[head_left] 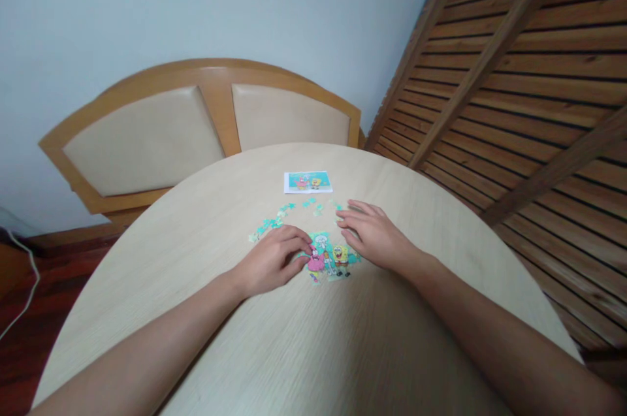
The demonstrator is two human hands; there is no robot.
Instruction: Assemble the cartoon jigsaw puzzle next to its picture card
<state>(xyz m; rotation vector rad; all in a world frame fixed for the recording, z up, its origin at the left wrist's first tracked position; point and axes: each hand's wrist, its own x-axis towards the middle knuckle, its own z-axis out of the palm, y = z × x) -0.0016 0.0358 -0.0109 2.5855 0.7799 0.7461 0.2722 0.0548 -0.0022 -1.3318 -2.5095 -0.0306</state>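
Observation:
A partly assembled jigsaw puzzle (pixel 329 256) lies flat on the round table, showing a pink, a pale green and a yellow cartoon character on turquoise. At its left edge, my left hand (pixel 274 258) has bent fingers with a gap between thumb and forefinger. Its fingertips touch or hover just over the pink figure; I see no loose piece in them. Over the puzzle's upper right side is my right hand (pixel 373 233), its fingers spread and holding nothing visible. Its fingertips are close to a few loose pieces (pixel 338 207), and it hides part of the table there.
More loose turquoise puzzle pieces (pixel 268 225) lie in an arc beyond my left hand. A picture card (pixel 308 182) with the same characters lies farther back on the pale table (pixel 220 351). Behind stands a padded bench (pixel 147 142); a slatted wooden screen (pixel 514 76) rises at right.

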